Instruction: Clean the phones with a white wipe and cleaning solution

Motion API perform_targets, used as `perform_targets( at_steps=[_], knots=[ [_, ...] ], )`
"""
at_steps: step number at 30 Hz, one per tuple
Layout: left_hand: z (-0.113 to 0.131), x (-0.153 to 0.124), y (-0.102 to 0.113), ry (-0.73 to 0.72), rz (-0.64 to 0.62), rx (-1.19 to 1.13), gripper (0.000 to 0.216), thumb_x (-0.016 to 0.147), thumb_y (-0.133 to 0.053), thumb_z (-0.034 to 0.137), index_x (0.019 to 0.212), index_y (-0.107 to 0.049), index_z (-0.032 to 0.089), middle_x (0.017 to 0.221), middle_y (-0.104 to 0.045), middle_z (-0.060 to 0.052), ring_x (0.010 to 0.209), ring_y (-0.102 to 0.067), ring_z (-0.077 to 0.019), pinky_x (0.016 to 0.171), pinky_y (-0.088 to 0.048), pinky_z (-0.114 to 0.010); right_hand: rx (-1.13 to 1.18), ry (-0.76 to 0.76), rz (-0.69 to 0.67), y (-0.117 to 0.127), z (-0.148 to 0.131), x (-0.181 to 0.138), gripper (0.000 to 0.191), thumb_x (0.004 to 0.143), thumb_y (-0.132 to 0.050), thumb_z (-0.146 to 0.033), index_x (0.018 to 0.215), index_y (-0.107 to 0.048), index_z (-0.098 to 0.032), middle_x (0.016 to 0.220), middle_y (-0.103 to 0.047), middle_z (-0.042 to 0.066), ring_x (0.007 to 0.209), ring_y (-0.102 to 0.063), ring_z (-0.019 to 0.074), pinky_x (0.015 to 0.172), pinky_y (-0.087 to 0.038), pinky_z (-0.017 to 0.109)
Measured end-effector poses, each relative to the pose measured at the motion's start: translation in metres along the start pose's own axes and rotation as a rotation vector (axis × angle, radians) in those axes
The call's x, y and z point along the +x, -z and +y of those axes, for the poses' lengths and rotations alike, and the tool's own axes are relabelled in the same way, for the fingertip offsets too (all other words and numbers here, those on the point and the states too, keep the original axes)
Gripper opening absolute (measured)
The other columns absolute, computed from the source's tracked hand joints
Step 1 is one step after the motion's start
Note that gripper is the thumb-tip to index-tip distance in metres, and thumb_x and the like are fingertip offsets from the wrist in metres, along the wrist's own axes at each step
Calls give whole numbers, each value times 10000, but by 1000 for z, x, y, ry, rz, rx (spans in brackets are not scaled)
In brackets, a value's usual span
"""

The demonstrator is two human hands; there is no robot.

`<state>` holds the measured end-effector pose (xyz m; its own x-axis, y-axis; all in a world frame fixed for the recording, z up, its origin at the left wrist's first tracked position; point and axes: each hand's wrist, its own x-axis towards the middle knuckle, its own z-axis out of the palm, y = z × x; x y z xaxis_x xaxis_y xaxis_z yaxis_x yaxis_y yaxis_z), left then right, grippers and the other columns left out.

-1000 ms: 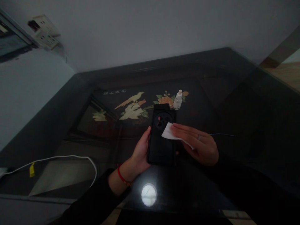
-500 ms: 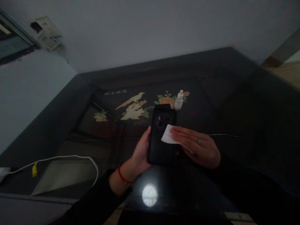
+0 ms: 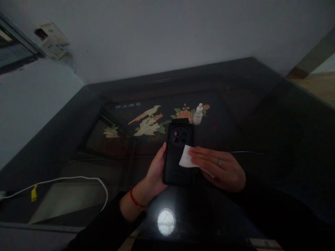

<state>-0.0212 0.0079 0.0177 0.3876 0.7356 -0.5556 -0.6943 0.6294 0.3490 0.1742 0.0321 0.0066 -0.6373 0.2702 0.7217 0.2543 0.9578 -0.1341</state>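
A black phone (image 3: 178, 153) lies back-up over the dark glass table (image 3: 261, 115), its round camera block facing me. My left hand (image 3: 154, 172) grips its left edge from below, with a red cord on the wrist. My right hand (image 3: 222, 167), a ring on one finger, presses a small white wipe (image 3: 185, 160) flat against the phone's back just under the camera block, fingers together on the wipe.
A small clear dropper bottle (image 3: 198, 114) stands just beyond the phone's top right corner. A white cable (image 3: 78, 179) with a yellow tag curves across the table at left. A wall socket (image 3: 52, 40) sits at upper left. A lamp reflection (image 3: 166, 222) glares near me.
The wipe under my right fingers has slid a little down and left on the phone's back, away from the camera block. The left hand keeps its hold.
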Motion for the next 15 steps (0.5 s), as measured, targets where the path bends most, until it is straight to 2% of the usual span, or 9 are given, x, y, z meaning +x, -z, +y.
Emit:
perform_targets(
  at_steps=[3,5,8,12,15],
  knots=[
    [2,2,0,-22,15,13,660,967,-208,518,1245,-595,62,1031,-729,-141,1000,-669,-247,971,-432,-373,65,120,-61,-1,-10,-1,214,905,-448,-114,1010,-626,-60,1022,-736,164,1093,-655,232,893,-590,333],
    [3,3,1,-22,18,26,687,961,-206,534,1241,-594,40,1012,-731,-153,990,-672,-251,967,-435,-371,79,149,-77,0,-12,-1,221,906,-435,-116,1001,-626,-60,1002,-742,155,1078,-663,230,893,-590,334],
    [3,4,2,-31,46,45,634,969,-236,500,1283,-564,58,1011,-732,-146,977,-676,-257,974,-433,-399,16,74,-42,1,-3,-2,214,884,-483,-84,1049,-617,-57,1038,-729,177,1097,-653,247,901,-589,359],
    [1,2,3,-23,72,76,554,967,-306,476,1320,-539,119,1022,-735,-113,925,-689,-248,966,-442,-435,-80,-71,24,2,8,-3,306,861,-493,-23,1137,-596,-103,1065,-725,160,1146,-624,226,935,-572,358],
    [2,2,1,-17,102,91,580,965,-298,487,1309,-547,92,995,-739,-122,888,-696,-231,946,-458,-396,-7,23,-35,0,1,-3,233,877,-495,-79,1079,-611,-80,1039,-731,164,1122,-640,233,907,-585,343]
  ],
)
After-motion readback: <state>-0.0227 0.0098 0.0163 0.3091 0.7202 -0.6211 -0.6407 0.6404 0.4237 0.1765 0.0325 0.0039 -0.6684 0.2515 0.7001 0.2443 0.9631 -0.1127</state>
